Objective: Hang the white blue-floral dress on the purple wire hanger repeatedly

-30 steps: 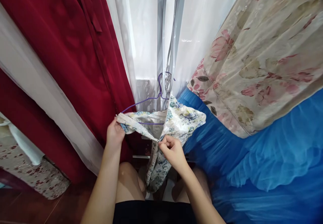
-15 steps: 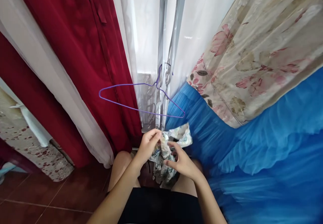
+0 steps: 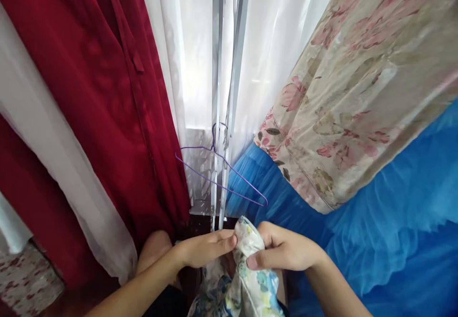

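Observation:
A white garment [image 3: 263,293] with a blue and yellow flower print is bunched up in front of my lap, its narrow top end pointing up between my hands. From the left, my left hand [image 3: 209,249] pinches the edge of this cloth between thumb and fingers. On the other side my right hand [image 3: 288,249] grips it, thumb across the front and fingers behind. Just beyond the cloth, a thin purple hanger [image 3: 229,190] hangs bare by its hook from a metal stand. The garment's lower part runs out of view, so its exact kind is unclear.
Grey metal poles [image 3: 217,78] rise straight ahead before white cloth. Long red fabric [image 3: 103,97] and white fabric [image 3: 60,131] hang at the left. A beige floral cloth [image 3: 343,117] hangs at the right over blue tulle [image 3: 375,240].
The garment has been raised closer to me, with its wide band now gathered upright between both hands. My right hand has closed on it. The hanger sits lower in view and has turned.

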`<action>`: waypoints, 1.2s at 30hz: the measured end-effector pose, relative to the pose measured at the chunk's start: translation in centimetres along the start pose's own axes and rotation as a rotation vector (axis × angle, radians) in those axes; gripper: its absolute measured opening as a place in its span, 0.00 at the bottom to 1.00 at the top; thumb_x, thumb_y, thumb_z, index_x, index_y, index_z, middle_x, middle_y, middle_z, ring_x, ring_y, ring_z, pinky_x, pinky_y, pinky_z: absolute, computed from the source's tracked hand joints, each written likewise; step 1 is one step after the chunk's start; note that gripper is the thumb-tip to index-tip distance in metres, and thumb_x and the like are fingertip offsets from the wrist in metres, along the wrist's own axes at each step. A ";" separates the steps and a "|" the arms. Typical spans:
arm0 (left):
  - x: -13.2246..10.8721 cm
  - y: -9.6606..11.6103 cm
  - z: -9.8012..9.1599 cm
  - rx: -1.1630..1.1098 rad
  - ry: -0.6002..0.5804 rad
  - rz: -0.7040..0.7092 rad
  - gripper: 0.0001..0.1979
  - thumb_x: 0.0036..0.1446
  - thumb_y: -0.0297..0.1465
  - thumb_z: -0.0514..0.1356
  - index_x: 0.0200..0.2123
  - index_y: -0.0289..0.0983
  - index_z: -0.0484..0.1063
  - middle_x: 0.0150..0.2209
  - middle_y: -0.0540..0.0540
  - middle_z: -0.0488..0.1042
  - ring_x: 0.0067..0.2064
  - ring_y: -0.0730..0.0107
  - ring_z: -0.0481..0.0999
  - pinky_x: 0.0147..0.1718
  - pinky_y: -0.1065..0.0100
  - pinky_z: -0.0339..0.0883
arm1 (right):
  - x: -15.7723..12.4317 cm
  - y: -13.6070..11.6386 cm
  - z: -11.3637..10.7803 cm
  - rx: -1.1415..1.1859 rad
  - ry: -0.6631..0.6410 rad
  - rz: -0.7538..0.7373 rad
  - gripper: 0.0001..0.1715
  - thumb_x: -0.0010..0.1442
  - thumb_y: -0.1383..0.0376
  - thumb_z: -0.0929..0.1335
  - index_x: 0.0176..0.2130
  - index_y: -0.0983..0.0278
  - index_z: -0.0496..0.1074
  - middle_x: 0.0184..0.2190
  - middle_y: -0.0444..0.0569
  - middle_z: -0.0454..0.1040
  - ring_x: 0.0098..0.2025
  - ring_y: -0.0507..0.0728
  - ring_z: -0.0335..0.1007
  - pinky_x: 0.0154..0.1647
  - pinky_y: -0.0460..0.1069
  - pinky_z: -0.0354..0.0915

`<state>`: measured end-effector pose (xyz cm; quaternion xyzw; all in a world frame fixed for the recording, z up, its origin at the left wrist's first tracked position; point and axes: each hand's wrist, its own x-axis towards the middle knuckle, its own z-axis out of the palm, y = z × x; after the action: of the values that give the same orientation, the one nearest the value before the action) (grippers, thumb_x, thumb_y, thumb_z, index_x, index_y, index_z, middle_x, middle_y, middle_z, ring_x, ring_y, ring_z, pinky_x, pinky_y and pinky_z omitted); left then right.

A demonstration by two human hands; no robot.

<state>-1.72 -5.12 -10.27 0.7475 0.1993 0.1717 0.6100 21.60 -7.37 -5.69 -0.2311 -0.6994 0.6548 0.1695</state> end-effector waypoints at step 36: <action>-11.6 -2.0 -11.3 0.919 0.656 0.032 0.09 0.56 0.30 0.55 0.31 0.41 0.77 0.35 0.46 0.75 0.40 0.58 0.71 0.50 0.59 0.59 | 4.4 -0.3 -10.3 0.264 0.710 -0.056 0.19 0.45 0.59 0.81 0.33 0.68 0.79 0.27 0.51 0.82 0.25 0.55 0.77 0.27 0.47 0.72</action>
<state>-17.50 -1.13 -10.21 0.8467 0.4213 0.3000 0.1249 23.45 3.68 -4.77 -0.4006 -0.5125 0.6136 0.4476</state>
